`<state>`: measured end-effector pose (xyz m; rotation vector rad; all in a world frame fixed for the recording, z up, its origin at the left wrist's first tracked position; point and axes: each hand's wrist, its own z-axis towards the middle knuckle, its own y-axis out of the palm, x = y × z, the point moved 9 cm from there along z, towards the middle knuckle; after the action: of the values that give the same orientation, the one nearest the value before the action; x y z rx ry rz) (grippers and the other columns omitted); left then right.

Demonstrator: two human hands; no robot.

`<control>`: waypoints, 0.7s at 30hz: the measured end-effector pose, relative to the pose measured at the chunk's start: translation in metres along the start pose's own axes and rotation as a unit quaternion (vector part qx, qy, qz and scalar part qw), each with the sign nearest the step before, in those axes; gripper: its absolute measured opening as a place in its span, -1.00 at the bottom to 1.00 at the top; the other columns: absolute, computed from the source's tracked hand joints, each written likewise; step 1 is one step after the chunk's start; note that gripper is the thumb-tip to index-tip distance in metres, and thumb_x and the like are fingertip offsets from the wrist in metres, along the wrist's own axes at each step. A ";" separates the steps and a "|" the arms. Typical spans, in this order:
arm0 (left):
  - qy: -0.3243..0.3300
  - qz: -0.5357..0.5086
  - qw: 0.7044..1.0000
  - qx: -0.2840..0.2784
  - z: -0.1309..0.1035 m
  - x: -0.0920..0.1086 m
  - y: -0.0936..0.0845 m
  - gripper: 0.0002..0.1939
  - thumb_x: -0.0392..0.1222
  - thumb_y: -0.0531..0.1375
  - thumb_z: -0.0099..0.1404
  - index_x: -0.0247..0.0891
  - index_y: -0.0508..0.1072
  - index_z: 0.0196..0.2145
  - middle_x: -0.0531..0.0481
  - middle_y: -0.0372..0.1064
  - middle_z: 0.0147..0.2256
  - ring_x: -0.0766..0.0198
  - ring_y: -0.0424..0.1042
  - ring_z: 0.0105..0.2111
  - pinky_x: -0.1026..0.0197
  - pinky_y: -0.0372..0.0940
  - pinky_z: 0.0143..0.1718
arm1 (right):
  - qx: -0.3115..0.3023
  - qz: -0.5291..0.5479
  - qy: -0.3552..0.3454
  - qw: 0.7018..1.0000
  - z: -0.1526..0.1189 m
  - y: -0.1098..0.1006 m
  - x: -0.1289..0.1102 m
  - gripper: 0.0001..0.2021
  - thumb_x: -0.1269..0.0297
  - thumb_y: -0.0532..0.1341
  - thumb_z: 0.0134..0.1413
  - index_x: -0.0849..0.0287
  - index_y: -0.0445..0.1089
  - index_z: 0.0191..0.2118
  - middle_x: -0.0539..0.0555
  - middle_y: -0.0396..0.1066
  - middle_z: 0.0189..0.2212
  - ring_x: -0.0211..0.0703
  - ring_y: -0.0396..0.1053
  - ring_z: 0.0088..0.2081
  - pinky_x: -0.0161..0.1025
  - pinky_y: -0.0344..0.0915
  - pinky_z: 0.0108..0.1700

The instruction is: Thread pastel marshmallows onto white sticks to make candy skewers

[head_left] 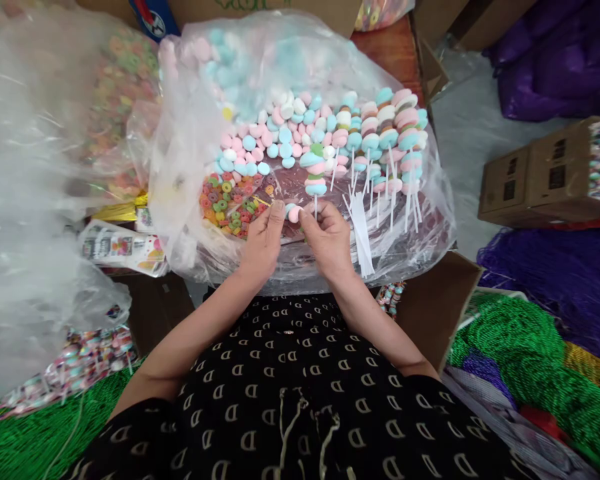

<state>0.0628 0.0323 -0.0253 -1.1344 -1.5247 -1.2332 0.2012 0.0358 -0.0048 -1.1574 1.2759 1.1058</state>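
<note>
Close together at the front of the plastic-covered table are my left hand [265, 241] and my right hand [329, 239]. Small pink and blue marshmallow candies [294, 213] sit between my fingertips, pinched from both sides. Any stick through them is hidden by my fingers. Just beyond my right hand lies a candy skewer [315, 175] of stacked blue, pink and green pieces on a white stick. Loose ring gummies [227, 207] are spread beside my left hand. A bundle of white sticks [361, 233] lies to the right of my right hand.
Loose pink, blue and white marshmallows [275, 130] are heaped at the back. Several finished skewers [387, 140] lie at the right. A clear plastic bag [180, 180] surrounds the work area. Cardboard boxes [535, 173] and green stringy material [520, 340] stand right of the table.
</note>
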 end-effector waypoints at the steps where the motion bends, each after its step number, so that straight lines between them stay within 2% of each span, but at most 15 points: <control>1: 0.009 0.013 1.000 -0.016 0.000 0.000 0.000 -0.47 0.36 0.16 0.49 -0.14 0.65 -0.05 -0.11 0.65 -0.09 0.12 0.59 0.03 0.06 0.50 0.10 | 0.008 -0.016 -0.008 1.000 0.000 -0.002 -0.001 -0.80 0.12 0.32 0.26 0.06 0.33 -0.29 -0.08 0.38 -0.40 -0.28 0.31 -0.38 -0.27 0.32 -0.29; 3: 0.027 0.041 0.998 -0.050 -0.001 0.002 0.003 -0.49 0.34 0.22 0.45 -0.11 0.64 0.02 -0.10 0.63 0.03 0.11 0.56 0.11 0.03 0.45 0.20 | 0.020 -0.036 -0.021 0.999 0.001 -0.004 -0.004 -0.81 0.14 0.31 0.26 0.06 0.34 -0.30 -0.08 0.38 -0.41 -0.28 0.29 -0.38 -0.27 0.31 -0.29; 5: 0.044 0.074 0.994 -0.064 -0.001 0.006 0.003 -0.49 0.30 0.33 0.38 -0.07 0.61 0.09 -0.06 0.62 0.09 0.11 0.56 0.13 0.04 0.44 0.22 | 0.018 -0.033 -0.031 0.999 0.002 -0.004 -0.005 -0.81 0.14 0.32 0.26 0.07 0.35 -0.30 -0.09 0.37 -0.43 -0.28 0.28 -0.39 -0.27 0.30 -0.30; 9: 0.051 0.120 0.991 -0.030 0.003 0.013 -0.005 -0.58 0.17 0.33 0.42 -0.11 0.59 0.08 -0.02 0.65 -0.11 0.22 0.61 -0.17 0.13 0.53 -0.06 | -0.032 0.008 -0.035 0.999 -0.001 0.002 -0.007 -0.76 0.05 0.30 0.33 0.08 0.41 -0.27 -0.07 0.41 -0.41 -0.32 0.25 -0.45 -0.29 0.26 -0.36; 11: 0.024 0.074 0.997 -0.024 0.008 0.012 -0.007 -0.67 0.11 0.31 0.45 -0.15 0.60 -0.01 -0.02 0.64 -0.22 0.23 0.62 -0.26 0.15 0.54 -0.17 | -0.052 0.028 -0.029 0.998 -0.008 0.000 -0.008 -0.71 -0.03 0.26 0.39 0.08 0.44 -0.24 -0.08 0.42 -0.43 -0.35 0.17 -0.53 -0.30 0.19 -0.44; 13: -0.018 -0.012 1.000 -0.016 0.015 0.007 -0.011 -0.74 0.06 0.32 0.44 -0.17 0.60 -0.10 -0.04 0.64 -0.25 0.19 0.64 -0.25 0.14 0.56 -0.19 | -0.073 0.032 -0.015 0.997 -0.018 -0.003 -0.010 -0.67 -0.09 0.23 0.41 0.08 0.48 -0.20 -0.12 0.40 -0.50 -0.37 0.10 -0.59 -0.30 0.13 -0.50; 17: -0.069 -0.145 0.987 0.009 0.028 0.003 -0.021 -0.86 -0.12 0.39 0.39 -0.17 0.62 -0.14 -0.05 0.66 -0.19 0.18 0.66 -0.11 0.13 0.58 -0.02 | -0.140 -0.023 0.023 0.990 -0.042 -0.007 -0.012 -0.62 -0.12 0.20 0.43 0.10 0.53 -0.17 -0.16 0.31 -0.63 -0.33 0.14 -0.62 -0.30 0.16 -0.49; 21: -0.091 -0.180 0.979 -0.007 0.031 0.008 -0.021 -0.85 -0.20 0.38 0.39 -0.14 0.65 -0.09 -0.06 0.68 -0.09 0.13 0.64 0.02 0.11 0.57 0.05 | -0.159 -0.079 0.024 0.984 -0.055 -0.009 -0.010 -0.62 -0.08 0.20 0.42 0.11 0.57 -0.21 -0.17 0.21 -0.67 -0.29 0.18 -0.61 -0.26 0.22 -0.42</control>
<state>0.0385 0.0615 -0.0270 -1.0307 -1.9250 -1.4079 0.2044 -0.0195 0.0073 -1.5043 1.0454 1.1959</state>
